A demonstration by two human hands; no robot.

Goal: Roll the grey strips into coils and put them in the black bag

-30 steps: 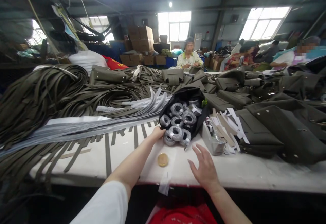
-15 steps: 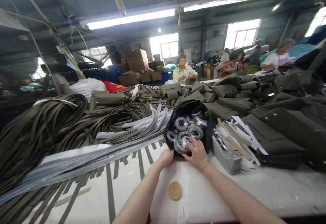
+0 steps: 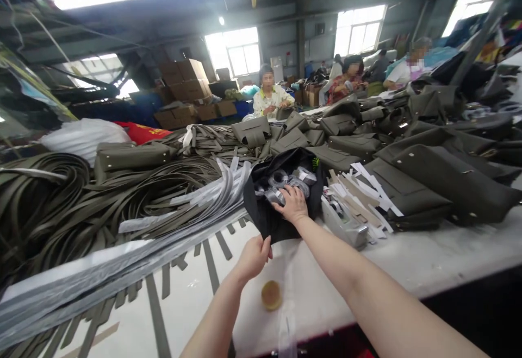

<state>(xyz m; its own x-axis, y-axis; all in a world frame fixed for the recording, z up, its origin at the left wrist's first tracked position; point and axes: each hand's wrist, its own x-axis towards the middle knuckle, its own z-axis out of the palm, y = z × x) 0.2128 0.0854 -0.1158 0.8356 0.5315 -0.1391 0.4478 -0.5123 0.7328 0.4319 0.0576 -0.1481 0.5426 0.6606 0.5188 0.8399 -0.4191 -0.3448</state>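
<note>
A black bag (image 3: 261, 214) with its mouth open lies on the white table, and several clear-wrapped grey coils (image 3: 279, 177) are inside it. My left hand (image 3: 255, 257) is closed on the bag's near edge, pulling the fabric taut. Inside the mouth, my right hand (image 3: 292, 204) has its thumb and fingers around one tilted coil (image 3: 275, 195); the palm hides part of it. A round yellowish roll (image 3: 271, 295), apparently tape, lies on the table near my left wrist.
Right of the bag are a grey tape dispenser (image 3: 346, 225) and white and brown strips (image 3: 359, 200). Dark olive bags (image 3: 460, 173) pile up behind and to the right. Long olive straps (image 3: 155, 189) and grey strips (image 3: 122, 260) cover the left. A person (image 3: 269, 97) sits across the table.
My left hand has drawn the bag's near edge toward me, stretching it. My right hand has moved deeper among the coils, and one coil now tilts in its fingers. The view has shifted right and down.
</note>
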